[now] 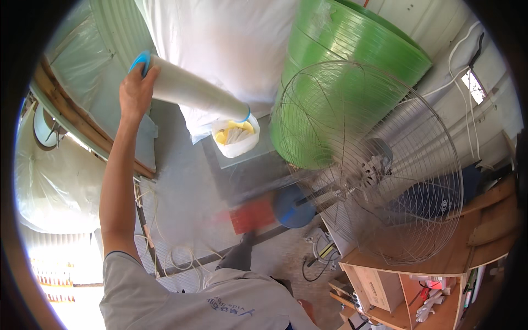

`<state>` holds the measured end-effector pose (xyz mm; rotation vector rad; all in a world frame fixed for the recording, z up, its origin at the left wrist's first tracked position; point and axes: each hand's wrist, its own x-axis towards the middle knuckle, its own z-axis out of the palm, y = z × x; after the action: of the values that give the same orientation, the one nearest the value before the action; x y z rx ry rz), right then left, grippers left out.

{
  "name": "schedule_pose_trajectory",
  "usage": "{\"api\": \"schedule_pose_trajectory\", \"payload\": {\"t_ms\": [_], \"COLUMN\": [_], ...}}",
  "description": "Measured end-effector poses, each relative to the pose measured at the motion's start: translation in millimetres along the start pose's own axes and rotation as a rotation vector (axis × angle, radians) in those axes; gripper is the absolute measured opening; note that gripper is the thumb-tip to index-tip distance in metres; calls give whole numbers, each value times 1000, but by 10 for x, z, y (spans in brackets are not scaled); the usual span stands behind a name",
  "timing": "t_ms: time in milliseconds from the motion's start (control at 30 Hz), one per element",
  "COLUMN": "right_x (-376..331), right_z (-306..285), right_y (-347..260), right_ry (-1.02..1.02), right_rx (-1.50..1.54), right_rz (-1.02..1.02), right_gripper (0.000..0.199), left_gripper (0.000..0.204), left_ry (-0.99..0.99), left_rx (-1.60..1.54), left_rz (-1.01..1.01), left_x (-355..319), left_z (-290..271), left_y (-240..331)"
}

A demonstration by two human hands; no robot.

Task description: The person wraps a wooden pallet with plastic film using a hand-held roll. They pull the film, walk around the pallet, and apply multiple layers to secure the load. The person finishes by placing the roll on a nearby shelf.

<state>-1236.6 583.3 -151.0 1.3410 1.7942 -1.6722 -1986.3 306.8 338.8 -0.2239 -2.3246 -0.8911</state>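
Note:
With my left arm raised and stretched out, my left hand [137, 92] is closed around the blue-capped upper end of a long roll of clear stretch film [192, 88]. The roll slants down to the right, and its lower blue-ringed end appears over the rim of a white tub [242, 147]. Inside the tub lie pale and yellow work gloves [236, 133]. Just behind the roll hangs white sheeting [214, 44]. My right hand does not show.
A large upright bundle wrapped in green film [341, 71] stands at the far right. Before it is a wire-caged fan [368, 165] on a blue round base [294, 206]. Loose hoses [184, 258] lie on the floor. A wooden shelf unit [407, 275] fills the lower right.

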Motion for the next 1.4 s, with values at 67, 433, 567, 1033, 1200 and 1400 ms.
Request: {"api": "schedule_pose_trajectory", "payload": {"t_ms": [67, 433, 567, 1033, 1200, 1400], "right_x": [15, -29, 243, -206, -450, -432], "right_z": [149, 743, 1028, 1453, 1269, 1178], "right_y": [-253, -92, 611, 336, -589, -934], "right_ry": [6, 218, 227, 385, 413, 356], "right_rx": [13, 485, 574, 600, 365, 413], "right_rz": [24, 432, 439, 483, 409, 222], "right_gripper": [32, 36, 34, 30, 28, 24], "left_gripper": [44, 25, 24, 25, 27, 34], "left_ry": [-10, -92, -151, -370, -254, -17], "left_rx": [-41, -7, 9, 102, -189, -200], "left_rz": [45, 430, 519, 598, 544, 323], "left_x": [375, 924, 802, 456, 541, 419], "left_z": [454, 2753, 3317, 4448, 4376, 3999], "left_y": [-17, 215, 250, 427, 556, 327]}}
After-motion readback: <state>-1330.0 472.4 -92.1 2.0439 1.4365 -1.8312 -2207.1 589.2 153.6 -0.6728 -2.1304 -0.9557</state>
